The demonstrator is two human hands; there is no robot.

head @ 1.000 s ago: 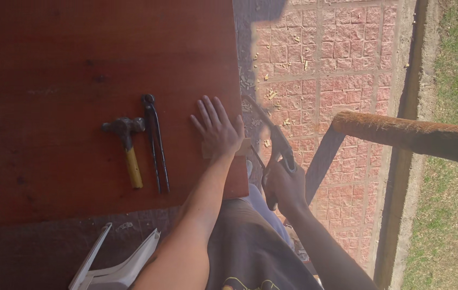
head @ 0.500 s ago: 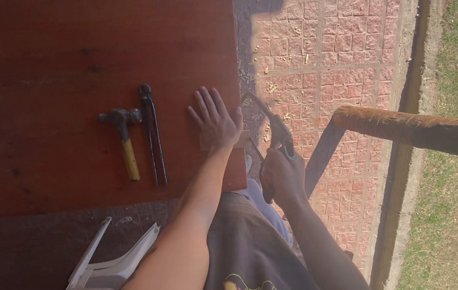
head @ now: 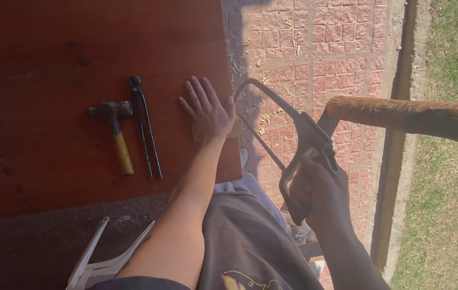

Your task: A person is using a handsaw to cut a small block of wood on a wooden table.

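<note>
On the reddish-brown bench (head: pixel 51 53), right edge: small pale wood piece (head: pixel 235 129), mostly hidden under the left hand (head: pixel 207 113), its shape hard to make out. Left hand: flat, fingers spread, pressing the piece down. Right hand (head: pixel 317 196): fist closed around the handle of a hacksaw (head: pixel 283 129); blade runs beside the bench edge, its contact with the piece not clear. Left of the hands: hammer (head: pixel 115 131) with yellow handle; dark pincers (head: pixel 144 126) just beside it. White plastic chair (head: pixel 105 252), cut off at bottom edge.
</note>
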